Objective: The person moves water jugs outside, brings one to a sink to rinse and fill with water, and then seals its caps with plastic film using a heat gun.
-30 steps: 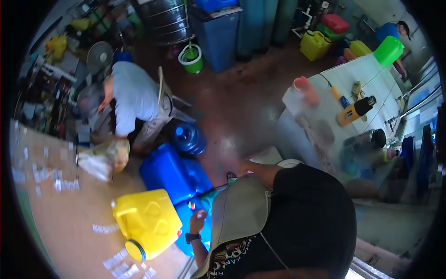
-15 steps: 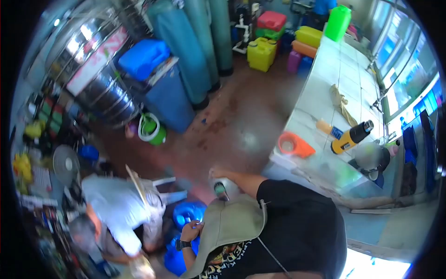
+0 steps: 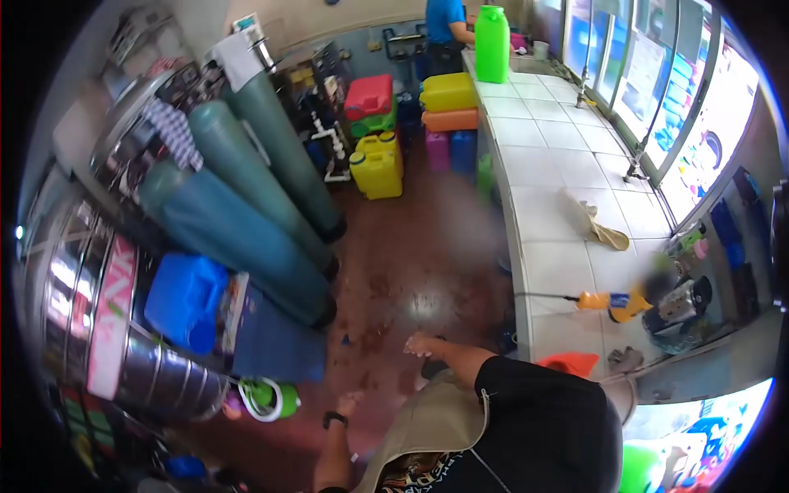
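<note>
"Blue jugs and the stooping person beside the left hand [image 3: 348, 403] have left the view; both hands are over the red-brown floor [image 3: 390, 238] now."

"Holding anything?"

"Both look bare, though from here I can't tell whether the fingers are apart or together. Nearest the left hand is that green-and-white bucket [image 3: 285, 403], standing on the floor."

"What worries you?"

"One stray step could tip the bucket, I'd judge, and those dark patches [image 3: 376, 287] might be wet enough to slip on. The right hand [image 3: 422, 344] is nearer the bench [image 3: 563, 263]; snagging the cord [image 3: 546, 296] could drag the heat gun [image 3: 629, 307] off."

"And the room?"

"White tiles run up to a bright green jug [image 3: 491, 48], windows [image 3: 682, 78] alongside, tall teal cylinders [image 3: 263, 177] opposite."
</note>
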The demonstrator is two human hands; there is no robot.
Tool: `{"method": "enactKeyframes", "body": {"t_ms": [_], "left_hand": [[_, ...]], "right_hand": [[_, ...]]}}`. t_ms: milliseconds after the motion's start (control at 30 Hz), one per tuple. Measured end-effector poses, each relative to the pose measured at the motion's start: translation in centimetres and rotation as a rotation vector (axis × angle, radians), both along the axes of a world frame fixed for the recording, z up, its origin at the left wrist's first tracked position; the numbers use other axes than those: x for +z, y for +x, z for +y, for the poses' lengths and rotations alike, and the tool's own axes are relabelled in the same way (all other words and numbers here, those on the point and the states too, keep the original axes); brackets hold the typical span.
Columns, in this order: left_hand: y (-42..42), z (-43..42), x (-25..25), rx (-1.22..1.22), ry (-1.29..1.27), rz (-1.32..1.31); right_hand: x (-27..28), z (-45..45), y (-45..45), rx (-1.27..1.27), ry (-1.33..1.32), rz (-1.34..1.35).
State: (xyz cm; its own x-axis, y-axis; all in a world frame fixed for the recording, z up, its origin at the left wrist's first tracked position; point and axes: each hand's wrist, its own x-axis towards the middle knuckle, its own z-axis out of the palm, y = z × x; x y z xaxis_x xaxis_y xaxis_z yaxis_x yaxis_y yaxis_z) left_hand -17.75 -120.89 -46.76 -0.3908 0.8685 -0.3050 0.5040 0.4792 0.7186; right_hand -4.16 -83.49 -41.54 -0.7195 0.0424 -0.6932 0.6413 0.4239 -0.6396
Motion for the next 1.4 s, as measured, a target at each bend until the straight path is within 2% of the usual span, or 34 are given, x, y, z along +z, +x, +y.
{"method": "enactKeyframes", "body": {"t_ms": [33,67,100,167,233,300,333,400,533,633,733,800,833,867,900,933,967,1000,1033,1067,1133,1200,1333,1400], "left_hand": [[-0.6,2.3,0.5,-0.237,0.065,0.563],[-1.3,1.3,1.6,0.083,-0.133,-0.097],[-2.7,2.9,2.1,0.379,-0.304,-0.396],[-4.9,7.6,3.6,0.598,-0.438,-0.573],[-7.7,12.4,4.1,0.653,-0.466,-0.629],[-10.0,15.7,4.0,0.676,-0.481,-0.659],[-11.4,17.3,3.9,0.678,-0.491,-0.672],[-14.9,21.5,3.6,0.671,-0.505,-0.690],[-24.8,35.4,2.3,0.583,-0.521,-0.671],[-33.5,49.6,2.8,0.379,-0.477,-0.584],[-38.2,69.5,12.9,0.047,-0.330,-0.512],[-39.3,82.6,18.1,-0.002,-0.118,-0.566],[-40.2,89.2,19.7,-0.199,0.030,-0.527],[-39.3,95.1,24.0,-0.367,0.137,-0.451],[-38.5,101.1,27.0,-0.428,0.152,-0.364],[-37.0,106.1,30.7,-0.551,0.237,-0.383],[-34.5,110.0,36.1,-0.657,0.331,-0.262],[-32.8,114.7,38.7,-0.747,0.435,-0.256],[-30.9,118.3,42.6,-0.801,0.480,-0.172],[-28.0,121.0,46.2,-0.815,0.652,-0.049],[-24.0,126.9,51.1,-0.831,0.835,-0.051],[-20.4,132.4,54.3,-0.843,1.022,-0.124],[-16.4,142.3,59.8,-0.845,1.085,-0.160],[-16.2,148.6,61.9,-0.877,1.103,0.005]], "right_hand": [[1.4,1.4,-0.9,-0.136,0.000,-0.078],[1.8,2.9,-1.6,-0.168,-0.005,-0.062],[2.5,5.2,-2.5,-0.228,-0.037,-0.060],[2.5,9.4,-3.6,-0.308,-0.085,-0.068],[0.9,15.0,-5.2,-0.404,-0.192,-0.007],[-9.8,21.4,-7.4,-0.220,-0.114,0.101],[-8.3,23.6,-7.5,-0.157,0.061,0.169],[-3.5,27.3,-8.5,-0.203,0.274,0.221],[0.2,34.7,-12.4,-0.297,0.426,0.108],[1.0,40.0,-14.6,-0.483,0.332,0.052],[-0.7,44.4,-15.2,-0.659,0.329,0.146],[4.0,47.1,-15.5,-0.792,0.343,0.213],[7.1,48.1,-15.3,-0.885,0.345,0.272],[9.0,49.5,-15.1,-0.914,0.345,0.278],[10.6,50.9,-14.8,-1.062,0.256,0.377],[12.1,52.0,-14.8,-1.203,0.160,0.479],[13.8,53.1,-14.8,-1.221,0.154,0.490],[15.7,54.4,-14.5,-1.303,0.159,0.563],[17.4,56.0,-14.1,-1.377,0.171,0.638],[18.9,57.7,-13.7,-1.376,0.179,0.653],[20.8,60.9,-13.0,-1.457,0.354,0.762],[21.9,64.7,-12.1,-1.498,0.344,0.860],[27.2,72.6,-9.6,-1.544,0.387,0.916],[30.0,76.8,-7.8,-1.424,0.605,0.996]]}}
